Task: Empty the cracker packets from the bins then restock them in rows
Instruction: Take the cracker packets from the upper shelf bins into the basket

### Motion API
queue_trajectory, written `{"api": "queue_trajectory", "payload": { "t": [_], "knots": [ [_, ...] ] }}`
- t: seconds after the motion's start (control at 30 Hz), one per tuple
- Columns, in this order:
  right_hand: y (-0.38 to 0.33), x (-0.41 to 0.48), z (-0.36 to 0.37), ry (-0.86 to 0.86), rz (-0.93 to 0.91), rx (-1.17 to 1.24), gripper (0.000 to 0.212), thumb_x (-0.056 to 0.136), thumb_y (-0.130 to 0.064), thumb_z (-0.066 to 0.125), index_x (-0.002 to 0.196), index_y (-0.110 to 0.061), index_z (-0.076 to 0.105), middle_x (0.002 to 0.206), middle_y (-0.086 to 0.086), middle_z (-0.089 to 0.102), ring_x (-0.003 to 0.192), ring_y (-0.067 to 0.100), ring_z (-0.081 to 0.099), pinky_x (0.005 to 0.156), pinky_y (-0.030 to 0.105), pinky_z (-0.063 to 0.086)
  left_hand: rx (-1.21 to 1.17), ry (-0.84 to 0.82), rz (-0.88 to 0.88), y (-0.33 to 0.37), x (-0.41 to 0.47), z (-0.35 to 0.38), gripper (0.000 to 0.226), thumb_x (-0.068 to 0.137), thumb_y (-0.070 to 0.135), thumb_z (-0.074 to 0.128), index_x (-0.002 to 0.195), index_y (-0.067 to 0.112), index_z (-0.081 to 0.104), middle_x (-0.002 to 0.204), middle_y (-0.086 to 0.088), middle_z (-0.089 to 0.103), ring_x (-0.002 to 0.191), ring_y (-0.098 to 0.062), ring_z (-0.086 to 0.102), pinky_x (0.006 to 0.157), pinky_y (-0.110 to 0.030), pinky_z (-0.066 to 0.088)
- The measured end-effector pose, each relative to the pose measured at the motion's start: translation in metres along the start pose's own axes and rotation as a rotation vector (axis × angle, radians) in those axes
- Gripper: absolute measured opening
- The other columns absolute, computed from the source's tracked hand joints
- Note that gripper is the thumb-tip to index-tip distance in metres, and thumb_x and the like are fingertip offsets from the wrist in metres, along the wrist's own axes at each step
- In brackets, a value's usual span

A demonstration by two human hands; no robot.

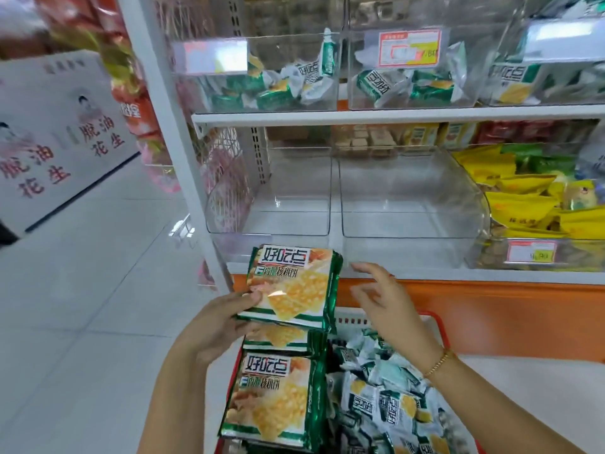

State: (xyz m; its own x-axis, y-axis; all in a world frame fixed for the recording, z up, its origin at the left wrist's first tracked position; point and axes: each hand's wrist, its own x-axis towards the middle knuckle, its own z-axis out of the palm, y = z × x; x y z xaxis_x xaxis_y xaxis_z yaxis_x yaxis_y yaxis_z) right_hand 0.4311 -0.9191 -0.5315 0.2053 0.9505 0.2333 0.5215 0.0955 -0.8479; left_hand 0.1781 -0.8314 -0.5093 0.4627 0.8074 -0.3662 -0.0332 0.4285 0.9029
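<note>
My left hand (pixel 219 326) grips a stack of green-and-white cracker packets (pixel 291 286) by its left edge, held flat just below the shelf's front. My right hand (pixel 383 303) hovers to the right of the stack with fingers spread, holding nothing. Two clear bins stand bare on the lower shelf: the left bin (pixel 271 204) and the right bin (pixel 409 204). A red basket (pixel 438 326) under my hands holds more stacked packets (pixel 275 394) on its left side and several loose small packets (pixel 386 398) on its right.
The upper shelf's clear bins (pixel 262 83) hold jumbled green cracker packets. A bin of yellow snack bags (pixel 530 198) sits right of the bare bins. An orange base panel (pixel 491 309) runs below the shelf. White cartons (pixel 59 139) stand on the tiled floor at left.
</note>
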Motion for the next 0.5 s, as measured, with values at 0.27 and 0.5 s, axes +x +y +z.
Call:
{"api": "queue_trajectory", "payload": {
  "t": [0.27,0.5],
  "knots": [
    [0.026,0.023,0.048,-0.218,0.305,0.012,0.02,0.096,-0.025,0.056,0.116,-0.027,0.058,0.115,-0.01,0.061,0.105,0.011,0.06,0.098,0.037,0.049,0.064,0.316,-0.11,-0.037,0.026,-0.032,0.03,0.082,0.016,0.07,0.108,0.001,0.065,0.103,-0.01,0.071,0.095,-0.021,0.066,0.081,-0.029,0.051],
    [0.036,0.011,0.072,-0.314,0.424,0.064,0.024,0.095,-0.026,0.057,0.118,-0.019,0.059,0.117,-0.003,0.06,0.098,0.012,0.063,0.087,0.03,0.055,0.086,0.291,-0.141,-0.057,0.033,-0.032,0.018,0.088,0.014,0.064,0.105,0.005,0.067,0.103,-0.011,0.071,0.098,-0.024,0.066,0.076,-0.026,0.052]
  ]
}}
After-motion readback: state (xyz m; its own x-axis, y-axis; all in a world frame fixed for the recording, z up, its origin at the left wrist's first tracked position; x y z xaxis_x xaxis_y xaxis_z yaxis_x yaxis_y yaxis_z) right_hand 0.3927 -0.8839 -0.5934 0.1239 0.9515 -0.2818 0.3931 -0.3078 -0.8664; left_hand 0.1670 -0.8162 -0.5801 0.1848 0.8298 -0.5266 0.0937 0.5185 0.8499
